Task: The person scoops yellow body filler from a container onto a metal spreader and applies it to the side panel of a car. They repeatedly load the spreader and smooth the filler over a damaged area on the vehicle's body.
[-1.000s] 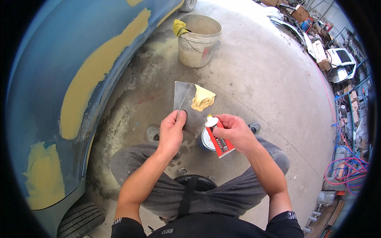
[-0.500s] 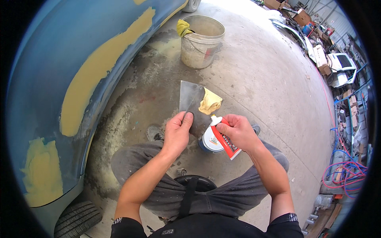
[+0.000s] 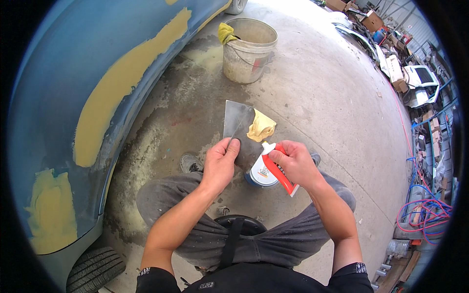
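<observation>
My left hand (image 3: 221, 161) pinches a flat grey putty spreader (image 3: 236, 119) between thumb and fingers. A dark diagonal edge crosses it; whether it is one sheet or two overlapping, I cannot tell. Pale yellow putty (image 3: 261, 126) lies in a thick lump on its right side. In my right hand (image 3: 295, 162) is a red squeeze tube (image 3: 282, 175) with a white neck, gripped near the top. Its yellowish tip points up at the putty's lower edge, very close to it. Under the tube stands a can with a white lid (image 3: 263, 173), partly hidden by the spreader and tube.
On the left is a blue car body (image 3: 53, 122) with yellow filler patches (image 3: 110, 93) and a tyre (image 3: 95, 269) below. Ahead stands a dirty bucket (image 3: 246, 61) with a yellow cloth (image 3: 226, 33) over its rim. Coiled hoses (image 3: 427, 215) lie at the right.
The red tube has turned and flattened in my right hand, so less of its printed side shows. The spreader with the putty has shifted slightly right.
</observation>
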A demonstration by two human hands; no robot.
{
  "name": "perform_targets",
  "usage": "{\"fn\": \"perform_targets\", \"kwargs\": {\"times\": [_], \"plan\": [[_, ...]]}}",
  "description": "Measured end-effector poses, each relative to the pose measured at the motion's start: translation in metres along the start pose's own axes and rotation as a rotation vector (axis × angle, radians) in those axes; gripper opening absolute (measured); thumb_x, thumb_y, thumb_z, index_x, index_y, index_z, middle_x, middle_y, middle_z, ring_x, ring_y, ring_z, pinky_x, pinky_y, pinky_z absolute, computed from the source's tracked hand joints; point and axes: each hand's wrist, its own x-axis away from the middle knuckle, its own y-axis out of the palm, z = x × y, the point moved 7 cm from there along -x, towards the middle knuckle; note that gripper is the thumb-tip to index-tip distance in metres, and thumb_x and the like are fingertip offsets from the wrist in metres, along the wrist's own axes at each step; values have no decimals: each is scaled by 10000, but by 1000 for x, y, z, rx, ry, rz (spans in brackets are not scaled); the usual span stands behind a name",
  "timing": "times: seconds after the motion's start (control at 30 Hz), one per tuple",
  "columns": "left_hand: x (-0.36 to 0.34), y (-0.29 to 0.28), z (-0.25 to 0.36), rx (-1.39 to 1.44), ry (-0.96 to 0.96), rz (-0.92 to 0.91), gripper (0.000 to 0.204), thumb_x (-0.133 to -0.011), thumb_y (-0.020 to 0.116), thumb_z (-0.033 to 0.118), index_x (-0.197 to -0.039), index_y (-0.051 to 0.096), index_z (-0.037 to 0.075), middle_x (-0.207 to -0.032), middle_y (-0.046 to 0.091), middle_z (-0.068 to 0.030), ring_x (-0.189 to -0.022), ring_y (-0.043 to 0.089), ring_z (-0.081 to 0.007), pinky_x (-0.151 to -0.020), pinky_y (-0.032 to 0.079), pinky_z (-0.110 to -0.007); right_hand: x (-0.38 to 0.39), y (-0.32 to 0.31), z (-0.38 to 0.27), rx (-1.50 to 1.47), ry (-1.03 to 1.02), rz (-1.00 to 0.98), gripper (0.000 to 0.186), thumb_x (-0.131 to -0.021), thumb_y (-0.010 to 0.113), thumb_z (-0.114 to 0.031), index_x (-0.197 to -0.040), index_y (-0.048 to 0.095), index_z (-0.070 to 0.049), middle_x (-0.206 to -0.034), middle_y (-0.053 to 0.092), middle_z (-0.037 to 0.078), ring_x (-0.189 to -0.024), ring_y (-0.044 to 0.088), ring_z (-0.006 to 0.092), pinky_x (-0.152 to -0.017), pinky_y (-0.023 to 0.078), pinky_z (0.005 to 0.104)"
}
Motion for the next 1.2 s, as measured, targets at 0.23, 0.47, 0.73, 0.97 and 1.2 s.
{"fn": "perform_targets", "kwargs": {"times": [0.23, 0.47, 0.73, 0.97, 1.2], "plan": [[0, 3, 0, 43, -9, 1, 286, -1003, 477, 263, -1010, 632, 23, -809, 583, 71, -695, 451, -12, -600, 374, -198, 2, -1, -4, -23, 21, 45, 156, -907, 618, -124, -918, 638, 30, -779, 651, 26, -690, 574, 69, -618, 468, 234], [1, 4, -1, 70, -32, -3, 282, -1005, 470, 268, -1006, 632, 37, -812, 609, 59, -682, 477, -13, -591, 388, -198, 2, -1, -6, -70, -12, 52, 139, -894, 627, -108, -899, 650, 29, -785, 659, 30, -692, 580, 70, -623, 472, 236], [1, 5, 0, 62, -35, -7, 288, -1004, 471, 275, -1013, 632, 36, -815, 616, 56, -677, 485, -17, -588, 396, -206, 2, -3, -6, -45, -11, 50, 132, -887, 631, -102, -883, 657, 28, -781, 663, 32, -692, 584, 73, -622, 472, 238], [1, 6, -1, 68, -34, -12, 286, -1003, 475, 271, -1014, 634, 34, -817, 616, 55, -676, 480, -18, -591, 392, -203, 3, -3, -5, -49, 13, 19, 142, -886, 635, -108, -889, 659, 32, -788, 666, 35, -690, 586, 74, -621, 473, 238], [1, 6, -1, 70, -21, -5, 271, -1001, 482, 260, -1010, 636, 36, -805, 600, 64, -670, 466, -16, -586, 383, -202, 3, -2, -5, -75, 18, 4, 147, -886, 637, -112, -897, 664, 32, -793, 669, 37, -691, 587, 74, -620, 473, 239]]}}
